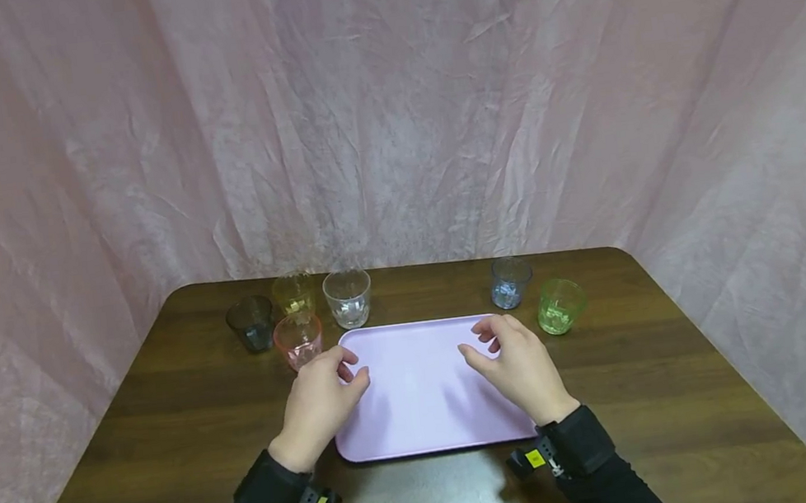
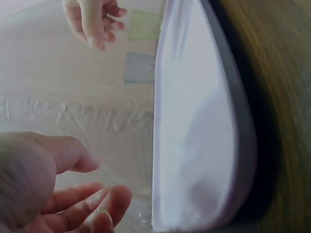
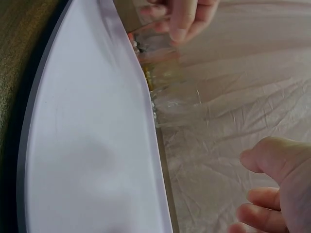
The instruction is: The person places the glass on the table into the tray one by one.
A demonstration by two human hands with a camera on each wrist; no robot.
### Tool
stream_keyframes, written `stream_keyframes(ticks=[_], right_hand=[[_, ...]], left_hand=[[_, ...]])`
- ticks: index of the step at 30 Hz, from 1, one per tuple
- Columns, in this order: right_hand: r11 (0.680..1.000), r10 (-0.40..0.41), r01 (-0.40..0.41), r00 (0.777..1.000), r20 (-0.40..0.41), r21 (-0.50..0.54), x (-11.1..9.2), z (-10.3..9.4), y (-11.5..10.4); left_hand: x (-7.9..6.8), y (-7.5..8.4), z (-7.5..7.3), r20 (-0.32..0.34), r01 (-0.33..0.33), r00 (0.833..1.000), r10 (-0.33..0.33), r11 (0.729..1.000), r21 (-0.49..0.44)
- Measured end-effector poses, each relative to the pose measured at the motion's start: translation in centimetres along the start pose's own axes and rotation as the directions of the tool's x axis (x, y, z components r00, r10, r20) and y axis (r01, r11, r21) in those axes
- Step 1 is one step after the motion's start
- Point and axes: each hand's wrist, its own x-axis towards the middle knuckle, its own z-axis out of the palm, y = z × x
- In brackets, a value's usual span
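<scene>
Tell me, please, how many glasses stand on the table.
6: dark glass, yellow glass, pink glass, clear glass near the tray's far left corner; blue glass, green glass near its far right corner.

We see a pale pink curtain (image 1: 388, 120), which hangs in soft folds behind a brown wooden counter (image 1: 691, 418), where whitish light (image 1: 431, 497) is reflected nearest to us.

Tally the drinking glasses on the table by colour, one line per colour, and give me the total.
Dark grey glass: 1
Yellow glass: 1
Pink glass: 1
Clear glass: 1
Blue glass: 1
Green glass: 1
Total: 6 glasses
</scene>
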Motion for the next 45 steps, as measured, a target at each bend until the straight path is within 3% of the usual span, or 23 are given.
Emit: stream_keyframes(ticks=[5,10,19,22,26,29,38,45], right_hand=[[1.0,0.002,-0.002,1.0,-0.016,0.006,0.1,-0.4,0.1],[0.999,0.035,-0.034,0.999,-0.013,0.017,0.2,-1.0,0.5],[0.996,0.082,-0.078,0.993,-0.089,0.05,0.8,-2.5,1.8],[0.995,0.091,-0.085,0.99,-0.109,0.057,0.8,-3.2,2.4],[0.992,0.123,-0.117,0.984,-0.129,0.056,0.9,-4.2,3.5],[0.985,0.165,-0.156,0.975,-0.147,0.072,1.0,-5.0,4.5],[0.964,0.265,-0.25,0.937,-0.228,0.092,1.6,-6.9,7.7],[0.932,0.362,-0.352,0.909,-0.207,0.085,2.4,-8.0,10.3]], left_hand=[[-0.4,-1.6,-0.3,0.016,0.087,0.996,-0.087,0.996,-0.017],[-0.7,-3.0,-0.2,0.095,0.184,0.979,-0.182,0.983,-0.014],[-1.1,-4.4,0.3,0.175,0.245,0.955,-0.239,0.969,-0.017],[-1.5,-4.4,0.2,0.212,0.291,0.939,-0.27,0.954,-0.075],[-2.1,-4.2,0.2,0.279,0.37,0.907,-0.315,0.913,-0.173],[-2.4,-4.4,0.3,0.308,0.394,0.895,-0.323,0.895,-0.209],[-2.5,-5.0,0.8,0.327,0.395,0.894,-0.306,0.883,-0.253],[-2.5,-5.3,1.1,0.333,0.398,0.893,-0.303,0.876,-0.272]])
